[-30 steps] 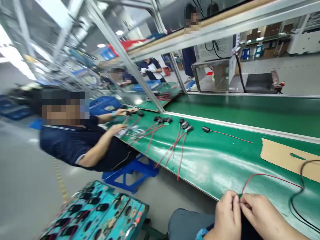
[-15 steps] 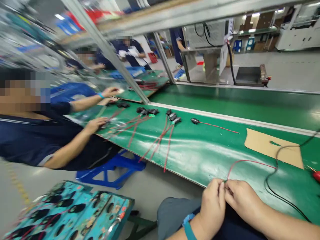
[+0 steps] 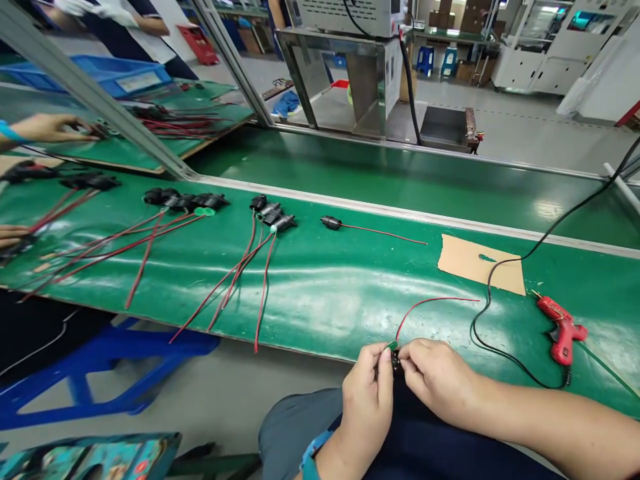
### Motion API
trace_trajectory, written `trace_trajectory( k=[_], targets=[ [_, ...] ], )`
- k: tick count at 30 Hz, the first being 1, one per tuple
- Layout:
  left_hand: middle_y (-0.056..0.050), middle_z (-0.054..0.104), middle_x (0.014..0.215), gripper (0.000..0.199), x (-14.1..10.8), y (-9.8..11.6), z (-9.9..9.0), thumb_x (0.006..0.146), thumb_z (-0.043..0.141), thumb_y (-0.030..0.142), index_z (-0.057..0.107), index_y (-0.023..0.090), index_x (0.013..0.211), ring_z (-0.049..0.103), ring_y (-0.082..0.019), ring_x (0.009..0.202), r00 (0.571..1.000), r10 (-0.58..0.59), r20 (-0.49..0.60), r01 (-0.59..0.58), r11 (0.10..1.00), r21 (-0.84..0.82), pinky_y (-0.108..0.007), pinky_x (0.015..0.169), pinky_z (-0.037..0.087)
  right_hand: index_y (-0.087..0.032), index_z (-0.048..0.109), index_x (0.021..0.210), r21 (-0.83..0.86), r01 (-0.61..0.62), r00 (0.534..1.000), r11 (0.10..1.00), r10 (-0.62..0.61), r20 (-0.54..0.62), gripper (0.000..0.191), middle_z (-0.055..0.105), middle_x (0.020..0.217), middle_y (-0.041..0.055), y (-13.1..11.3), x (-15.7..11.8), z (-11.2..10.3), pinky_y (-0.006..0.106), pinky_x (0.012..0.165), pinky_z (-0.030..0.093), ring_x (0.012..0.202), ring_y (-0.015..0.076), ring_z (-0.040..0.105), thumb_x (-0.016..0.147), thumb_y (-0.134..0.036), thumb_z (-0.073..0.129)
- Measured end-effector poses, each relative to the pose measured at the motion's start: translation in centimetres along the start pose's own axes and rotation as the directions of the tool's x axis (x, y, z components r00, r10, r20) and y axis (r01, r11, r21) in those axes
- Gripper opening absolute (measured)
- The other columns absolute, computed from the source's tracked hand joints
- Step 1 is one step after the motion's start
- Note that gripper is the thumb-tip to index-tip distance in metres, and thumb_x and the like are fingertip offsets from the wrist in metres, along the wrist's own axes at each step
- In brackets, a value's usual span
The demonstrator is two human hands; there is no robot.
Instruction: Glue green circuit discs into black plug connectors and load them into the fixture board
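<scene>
At the table's near edge, my left hand (image 3: 367, 383) pinches a small dark part (image 3: 395, 361) with a bit of green at its top. My right hand (image 3: 440, 377) closes its fingertips on the same part from the other side. A thin red wire (image 3: 425, 301) rises from between my hands and curves right over the green mat. Farther back lies a black connector (image 3: 331, 223) with a straight red wire. To the left, several black connectors (image 3: 273, 215) lie grouped with their red wires toward the near edge.
A red glue gun (image 3: 563, 330) lies at the right, its black cable (image 3: 493, 343) looping over a cardboard piece (image 3: 483, 263). A co-worker's hand (image 3: 55, 128) is at the far left. Metal posts (image 3: 230, 60) rise behind the green table (image 3: 310, 280). A blue stool (image 3: 105, 370) stands below.
The view has turned right, so the glue gun shows fully and the co-worker mostly leaves the frame. The dark part between my fingers is now visible.
</scene>
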State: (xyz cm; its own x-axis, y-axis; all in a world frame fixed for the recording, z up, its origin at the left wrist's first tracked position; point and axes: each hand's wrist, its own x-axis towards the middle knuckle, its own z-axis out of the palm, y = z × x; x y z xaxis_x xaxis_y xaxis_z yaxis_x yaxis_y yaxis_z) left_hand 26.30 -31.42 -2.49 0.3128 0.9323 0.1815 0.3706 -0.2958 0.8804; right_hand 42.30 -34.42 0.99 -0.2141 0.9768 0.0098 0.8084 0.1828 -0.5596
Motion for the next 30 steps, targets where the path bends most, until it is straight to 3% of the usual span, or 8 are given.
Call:
trace_trajectory(
  k=[3,10,13,19,24,30],
  targets=[
    [-0.003,0.071,0.083,0.014,0.0,0.0,0.1,0.102,0.046,0.022,0.059,0.021,0.101,0.07,-0.017,0.073,0.999,0.033,-0.018,-0.033,0.999,-0.005,-0.026,0.067,0.054,-0.016,0.064,0.096,-0.061,0.034,0.999,0.998,-0.032,0.043,0.016,0.072,0.084,0.0049,-0.5,0.4,-0.4,0.029,0.068,0.048,0.073,0.0198,0.069,0.095,-0.01,0.049],
    [-0.001,0.069,0.077,0.014,0.2,0.1,0.4,0.102,0.046,0.023,0.059,0.022,0.098,0.067,-0.016,0.066,1.0,0.015,0.02,-0.015,1.0,-0.001,-0.025,0.062,0.052,-0.013,0.068,0.095,-0.315,0.074,0.943,0.946,0.037,0.332,0.015,0.074,0.084,0.0085,-2.2,2.1,-2.4,0.032,0.059,0.046,0.072,0.024,0.072,0.094,-0.008,0.053],
    [-0.002,0.071,0.078,0.014,0.2,0.4,0.4,0.101,0.047,0.024,0.06,0.022,0.097,0.069,-0.016,0.066,1.0,0.002,0.014,-0.002,1.0,-0.001,-0.025,0.061,0.053,-0.012,0.069,0.093,-0.341,0.063,0.933,0.938,0.066,0.355,0.012,0.074,0.084,0.0099,-2.8,2.6,-3.0,0.032,0.056,0.044,0.072,0.0248,0.073,0.09,-0.007,0.058],
    [-0.004,0.074,0.083,0.013,0.0,0.8,0.1,0.099,0.05,0.024,0.063,0.022,0.099,0.072,-0.019,0.07,1.0,-0.016,-0.011,0.016,1.0,-0.011,-0.027,0.065,0.056,-0.013,0.068,0.089,-0.291,0.013,0.96,0.957,0.07,0.272,0.011,0.074,0.081,0.0076,-2.5,2.6,-2.7,0.031,0.055,0.042,0.067,0.0227,0.071,0.093,-0.015,0.058],
    [-0.003,0.075,0.084,0.011,0.2,1.0,0.0,0.097,0.053,0.022,0.064,0.021,0.099,0.074,-0.018,0.072,0.998,0.003,-0.055,-0.003,1.0,0.005,-0.025,0.065,0.057,-0.016,0.066,0.083,-0.216,-0.058,0.99,0.975,0.085,0.114,0.014,0.071,0.073,0.0039,-1.7,1.9,-1.5,0.03,0.057,0.04,0.062,0.0193,0.067,0.092,-0.016,0.055],
    [-0.004,0.076,0.09,0.011,0.6,1.5,-0.2,0.097,0.053,0.019,0.063,0.021,0.102,0.075,-0.016,0.077,0.994,0.051,-0.101,-0.05,0.999,0.011,-0.023,0.07,0.059,-0.017,0.06,0.075,-0.137,-0.091,0.994,0.986,0.081,-0.071,0.014,0.064,0.067,0.0022,-1.5,0.9,0.1,0.027,0.059,0.041,0.059,0.0158,0.061,0.085,-0.01,0.054]
  ],
)
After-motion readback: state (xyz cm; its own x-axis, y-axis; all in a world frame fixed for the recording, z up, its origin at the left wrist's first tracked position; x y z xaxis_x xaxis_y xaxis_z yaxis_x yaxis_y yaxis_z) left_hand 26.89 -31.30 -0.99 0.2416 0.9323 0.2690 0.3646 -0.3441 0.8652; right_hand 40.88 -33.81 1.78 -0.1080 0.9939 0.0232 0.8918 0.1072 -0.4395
